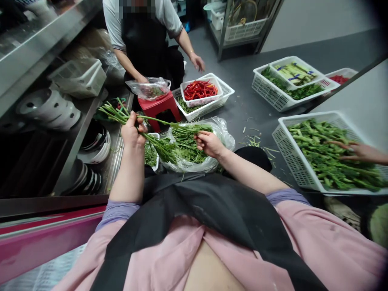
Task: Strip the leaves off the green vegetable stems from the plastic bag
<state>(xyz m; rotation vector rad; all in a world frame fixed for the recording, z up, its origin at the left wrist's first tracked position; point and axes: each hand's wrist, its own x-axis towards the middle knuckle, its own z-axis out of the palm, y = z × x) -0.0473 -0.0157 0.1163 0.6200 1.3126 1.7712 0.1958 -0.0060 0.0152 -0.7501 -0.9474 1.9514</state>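
Observation:
My left hand (133, 131) is closed around a bunch of leafy green stems (162, 147), with the cut ends pointing up to the left and the leaves hanging to the right. One long stem stretches from this bunch towards my right hand (209, 143). There my thumb and fingers are pinched on the leafy end of a green stem. Below both hands, a clear plastic bag (227, 135) lies spread out with loose greens (189, 147) on it. Partly hidden behind my left wrist, a small white basket (157, 157) holds more greens.
Across from me, a co-worker in a black apron (139, 44) reaches into a plastic bag on a red stool (156, 107). Red chillies (200, 89) fill a nearby basket. At right, another person's hand (360, 152) touches greens in a white basket (280, 139). Metal shelving (75, 133) borders my left.

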